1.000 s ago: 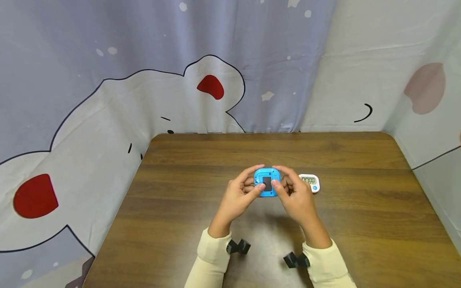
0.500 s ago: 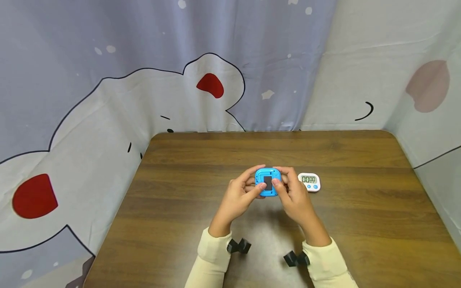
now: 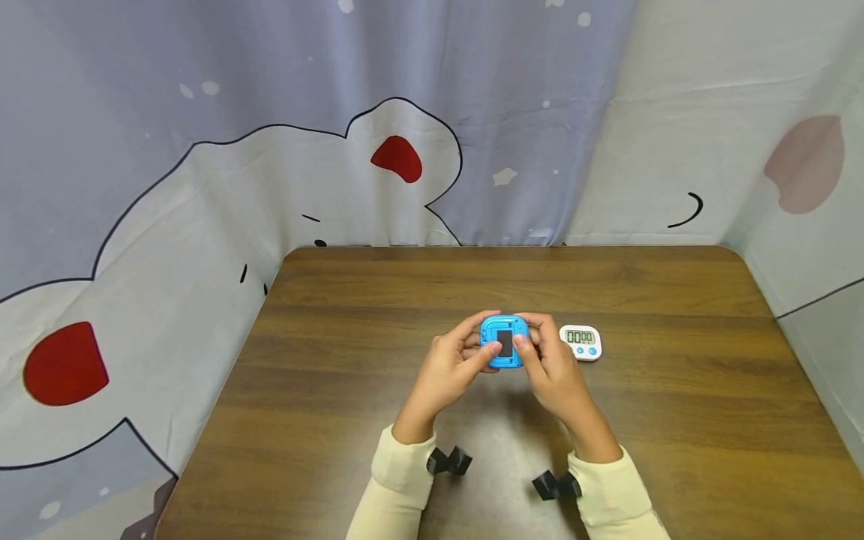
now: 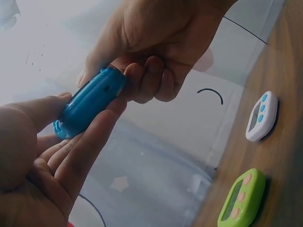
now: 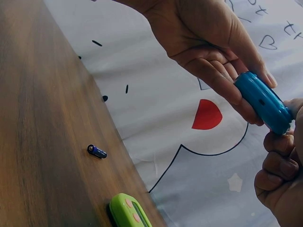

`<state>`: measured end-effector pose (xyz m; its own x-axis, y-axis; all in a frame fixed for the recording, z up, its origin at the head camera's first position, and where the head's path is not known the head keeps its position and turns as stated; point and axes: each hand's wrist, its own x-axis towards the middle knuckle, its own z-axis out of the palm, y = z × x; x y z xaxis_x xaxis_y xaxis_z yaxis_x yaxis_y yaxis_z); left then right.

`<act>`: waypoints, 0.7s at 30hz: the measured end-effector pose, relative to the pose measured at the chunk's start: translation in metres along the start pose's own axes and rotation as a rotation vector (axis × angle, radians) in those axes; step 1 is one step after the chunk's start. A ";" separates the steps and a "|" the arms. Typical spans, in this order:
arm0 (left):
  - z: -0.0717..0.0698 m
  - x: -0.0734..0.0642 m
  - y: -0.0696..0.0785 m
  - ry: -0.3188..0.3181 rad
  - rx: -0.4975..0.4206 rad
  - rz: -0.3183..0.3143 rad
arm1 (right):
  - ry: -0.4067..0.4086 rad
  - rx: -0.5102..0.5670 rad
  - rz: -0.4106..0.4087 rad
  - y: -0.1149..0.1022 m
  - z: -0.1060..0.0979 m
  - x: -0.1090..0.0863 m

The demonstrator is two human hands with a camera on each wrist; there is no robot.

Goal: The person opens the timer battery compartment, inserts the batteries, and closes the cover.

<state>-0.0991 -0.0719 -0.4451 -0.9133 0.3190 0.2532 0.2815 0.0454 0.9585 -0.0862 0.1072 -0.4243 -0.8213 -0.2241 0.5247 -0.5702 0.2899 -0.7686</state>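
Both hands hold a blue digital timer up over the wooden table. Its back [image 3: 506,321], with a dark rectangular patch [image 3: 505,343] in the middle, faces the head camera. My left hand [image 3: 447,371] grips its left side, thumb on the back and fingers behind. On the right side my right hand [image 3: 556,375] pinches it the same way, its thumb near the dark patch. In the left wrist view the timer's blue edge [image 4: 87,106] is seen between the hands. The timer's front is hidden.
A white timer [image 3: 582,341] showing 00:00 lies on the wooden table [image 3: 324,360], right of the hands. A green timer [image 4: 244,198] with pink buttons and a small dark battery [image 5: 97,151] show in the wrist views. A printed curtain [image 3: 513,135] hangs behind the table.
The right hand's fingers behind the blue timer have drawn in, uncovering more of the white timer. The grip on the blue timer otherwise looks the same.
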 end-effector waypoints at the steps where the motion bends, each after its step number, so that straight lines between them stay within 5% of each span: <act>1: 0.000 0.000 0.000 0.001 0.004 -0.002 | 0.001 -0.002 0.005 0.000 0.000 0.000; 6: -0.002 -0.001 0.000 0.000 0.006 -0.006 | 0.018 0.006 0.017 0.000 0.002 -0.002; 13: -0.002 -0.001 0.002 0.000 -0.057 -0.021 | 0.014 0.152 0.021 0.006 0.002 -0.002; 21: -0.001 0.000 0.004 0.036 -0.036 -0.013 | 0.109 0.287 0.073 0.009 0.007 -0.002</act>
<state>-0.0978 -0.0725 -0.4413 -0.9271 0.2842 0.2442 0.2590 0.0151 0.9658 -0.0896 0.1036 -0.4342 -0.8660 -0.1065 0.4886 -0.4935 0.0235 -0.8694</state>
